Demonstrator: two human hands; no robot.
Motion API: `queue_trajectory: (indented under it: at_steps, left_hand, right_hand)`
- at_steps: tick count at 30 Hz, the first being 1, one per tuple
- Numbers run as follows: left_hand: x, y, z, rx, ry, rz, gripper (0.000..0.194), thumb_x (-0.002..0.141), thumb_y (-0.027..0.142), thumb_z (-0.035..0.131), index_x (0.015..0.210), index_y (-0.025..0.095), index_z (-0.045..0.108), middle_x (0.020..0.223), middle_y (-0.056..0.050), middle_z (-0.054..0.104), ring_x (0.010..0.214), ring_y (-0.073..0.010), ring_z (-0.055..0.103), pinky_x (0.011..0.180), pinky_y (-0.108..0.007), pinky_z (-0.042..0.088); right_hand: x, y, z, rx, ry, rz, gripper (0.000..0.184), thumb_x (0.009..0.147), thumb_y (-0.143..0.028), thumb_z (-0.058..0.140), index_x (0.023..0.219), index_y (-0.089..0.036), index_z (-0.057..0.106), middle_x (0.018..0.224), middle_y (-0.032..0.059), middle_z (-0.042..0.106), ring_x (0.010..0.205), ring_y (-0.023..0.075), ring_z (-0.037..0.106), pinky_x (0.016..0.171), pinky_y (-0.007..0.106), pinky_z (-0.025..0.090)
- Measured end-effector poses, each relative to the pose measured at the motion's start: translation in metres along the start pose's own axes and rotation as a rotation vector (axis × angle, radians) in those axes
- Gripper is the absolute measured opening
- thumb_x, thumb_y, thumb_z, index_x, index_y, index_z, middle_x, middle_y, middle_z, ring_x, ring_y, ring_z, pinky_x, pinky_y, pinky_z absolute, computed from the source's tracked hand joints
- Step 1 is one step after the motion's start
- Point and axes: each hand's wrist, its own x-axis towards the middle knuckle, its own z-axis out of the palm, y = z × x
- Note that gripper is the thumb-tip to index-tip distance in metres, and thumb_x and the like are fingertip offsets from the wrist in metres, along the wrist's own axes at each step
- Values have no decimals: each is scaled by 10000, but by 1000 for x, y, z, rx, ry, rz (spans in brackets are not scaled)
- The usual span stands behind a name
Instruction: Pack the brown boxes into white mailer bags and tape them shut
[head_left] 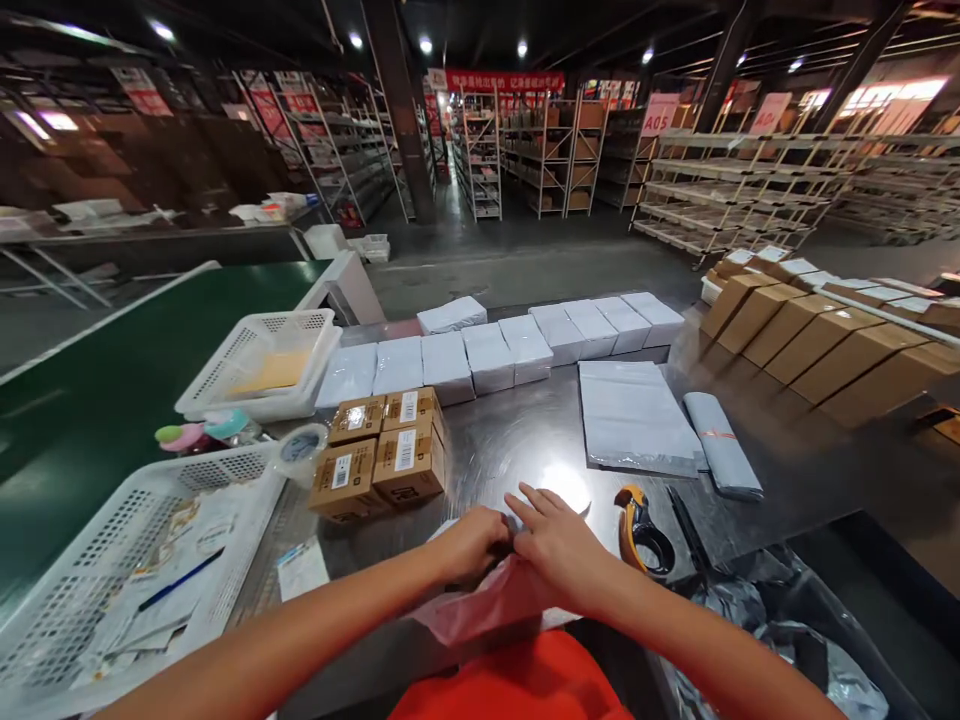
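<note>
Red clothing (517,685) lies nearest, a pink sheet (480,612) just beyond it, under both hands at the table's (499,425) near side. The left hand (474,542) is curled closed, seemingly on the sheet's top edge; the right hand (555,548) spreads its fingers — whether its thumb pinches, I cannot tell. Even, gentle tension should serve best — tugging could crease it.

The wrapping (487,608) is pale pink, the tape dispenser (636,512) orange and black. Brown cartons (377,455) bear black-and-white labels (405,450). The conveyor belt (161,365) is dark green, the worktop (506,430) silvery grey.
</note>
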Motion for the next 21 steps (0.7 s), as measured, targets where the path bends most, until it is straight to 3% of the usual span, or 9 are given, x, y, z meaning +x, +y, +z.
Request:
queue_trajectory:
  at_steps: [2,6,10,15,18,21]
  left_hand:
    - [-3,1,-3,1,-24,11,145,725,175,548,745,183,692,782,-74,673,757,-217,557,724,-315,433]
    - [-9,-1,-17,-63,-39,-74,234,754,164,484,935,166,632,900,-63,668,811,-208,564,733,-308,435]
    - [-10,0,-24,-134,-20,-170,221,838,272,474,1013,172,565,936,-42,648,820,-181,569,733,-287,454]
    - [-15,7,-47,-183,-3,-251,450,912,511,425,1070,134,612,930,-78,663,831,-214,589,759,-309,451]
    - [-30,0,-72,-88,31,-168,480,786,575,622,1034,171,695,1029,-100,696,994,-276,594,883,-340,432]
    - [-56,-9,-80,-56,-61,-9,521,770,654,610,980,200,756,1123,-118,703,1085,-311,582,992,-378,391]
  right_hand:
    - [13,6,-4,16,-94,32,242,860,-200,575,1012,-130,750,1457,209,509,1375,389,432,1079,532,395]
    - [35,17,-9,76,-327,54,281,871,-179,522,1051,-137,732,1146,163,708,1061,300,662,858,378,510]
    - [44,26,-4,18,-298,64,252,835,-150,542,1002,-141,731,1211,160,668,1060,283,619,791,330,466]
    - [51,29,5,15,-320,73,205,840,-148,541,886,-119,739,988,123,729,987,252,590,782,310,408]
    - [53,25,8,-32,-298,113,212,834,-136,535,863,-109,743,1008,134,728,988,258,594,762,316,394]
    - [53,23,11,-54,-301,116,200,826,-137,553,842,-101,749,995,148,727,967,259,607,771,324,392]
